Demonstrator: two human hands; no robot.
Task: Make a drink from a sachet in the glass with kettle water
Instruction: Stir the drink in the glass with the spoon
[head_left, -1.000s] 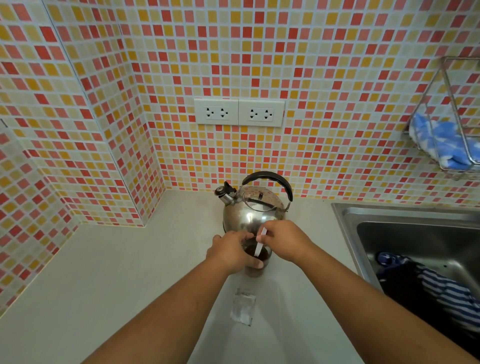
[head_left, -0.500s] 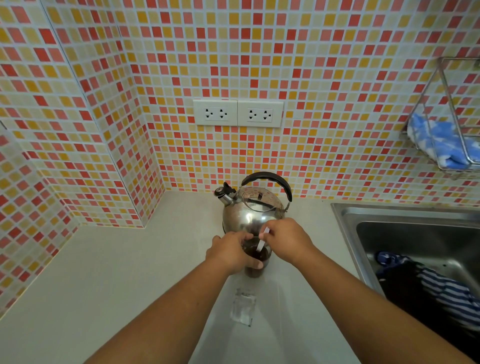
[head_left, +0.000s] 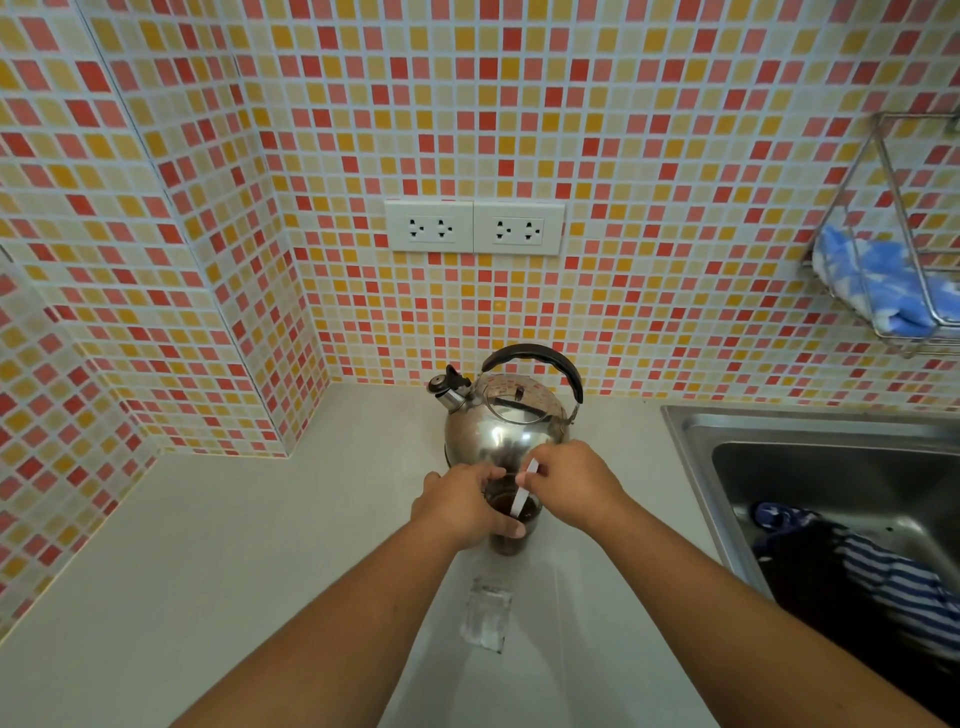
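A glass holding dark brown liquid stands on the pale counter, just in front of a shiny steel kettle with a black handle. My left hand is wrapped around the glass from the left. A thin white stirrer leans into the liquid, pinched at its top by my right hand. An open clear sachet lies flat on the counter nearer to me, apart from both hands.
A steel sink at the right holds a dark cloth and a striped blue cloth. A wire rack with a blue cloth hangs on the tiled wall. Two white sockets sit above the kettle.
My right hand has shifted the stirrer a little inside the glass. The left hand and the glass stay in place. The camera has tipped slightly.
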